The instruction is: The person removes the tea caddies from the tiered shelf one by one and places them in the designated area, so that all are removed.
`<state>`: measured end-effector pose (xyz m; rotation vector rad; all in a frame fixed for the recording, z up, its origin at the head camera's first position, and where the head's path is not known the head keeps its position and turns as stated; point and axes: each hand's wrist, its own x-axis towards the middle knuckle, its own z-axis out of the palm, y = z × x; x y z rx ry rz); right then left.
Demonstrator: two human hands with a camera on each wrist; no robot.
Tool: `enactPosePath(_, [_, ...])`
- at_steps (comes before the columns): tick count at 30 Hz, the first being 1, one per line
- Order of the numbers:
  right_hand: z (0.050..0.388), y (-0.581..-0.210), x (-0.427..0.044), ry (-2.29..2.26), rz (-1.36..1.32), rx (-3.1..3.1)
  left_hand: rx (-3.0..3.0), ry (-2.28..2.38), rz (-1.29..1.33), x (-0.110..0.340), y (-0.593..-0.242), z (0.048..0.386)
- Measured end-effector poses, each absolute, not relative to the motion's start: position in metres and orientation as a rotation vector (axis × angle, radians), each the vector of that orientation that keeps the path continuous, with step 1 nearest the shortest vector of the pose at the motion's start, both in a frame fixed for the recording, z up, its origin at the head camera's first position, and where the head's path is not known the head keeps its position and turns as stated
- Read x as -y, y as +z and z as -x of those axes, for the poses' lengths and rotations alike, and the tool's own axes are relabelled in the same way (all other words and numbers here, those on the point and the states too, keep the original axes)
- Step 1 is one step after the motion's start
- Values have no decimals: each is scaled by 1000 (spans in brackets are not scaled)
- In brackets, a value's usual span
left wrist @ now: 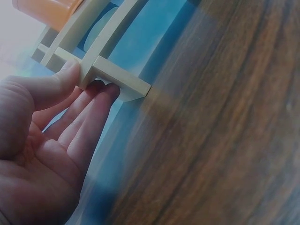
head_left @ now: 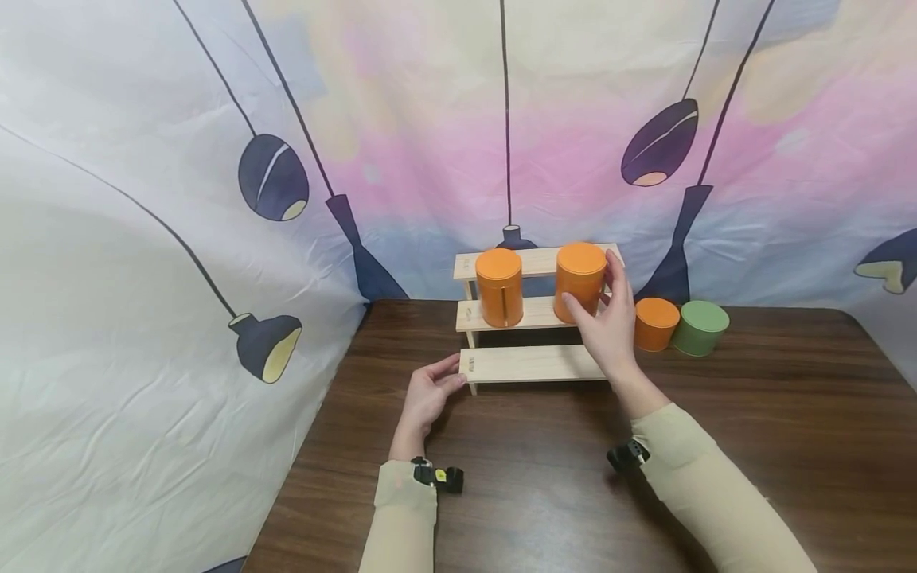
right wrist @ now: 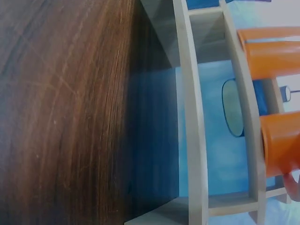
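Note:
A three-step light wooden rack (head_left: 533,364) stands at the back of the table. On its middle step are two orange cylindrical tins; the left one (head_left: 501,288) stands free. My right hand (head_left: 609,328) grips the right tin (head_left: 580,278), thumb at its front and fingers on its right side; only fingertips (right wrist: 291,186) on that tin (right wrist: 283,143) show in the right wrist view. At the left end of the lowest step, my left hand (head_left: 427,391) pinches the rack; in the left wrist view its thumb (left wrist: 70,72) presses the wooden frame (left wrist: 119,77).
A shorter orange tin (head_left: 655,325) and a green tin (head_left: 700,328) stand side by side on the table, right of the rack. A patterned cloth (head_left: 430,143) hangs right behind the rack. The dark wood table (head_left: 530,477) extends in front.

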<state>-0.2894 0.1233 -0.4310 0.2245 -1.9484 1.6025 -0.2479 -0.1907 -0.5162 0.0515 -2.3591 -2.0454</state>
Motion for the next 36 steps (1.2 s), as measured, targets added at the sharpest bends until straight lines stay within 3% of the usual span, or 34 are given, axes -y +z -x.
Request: enactPosePath(36, [299,-434,-133,1488,-310,2034,2360,-2032,-59,191,-517,248])
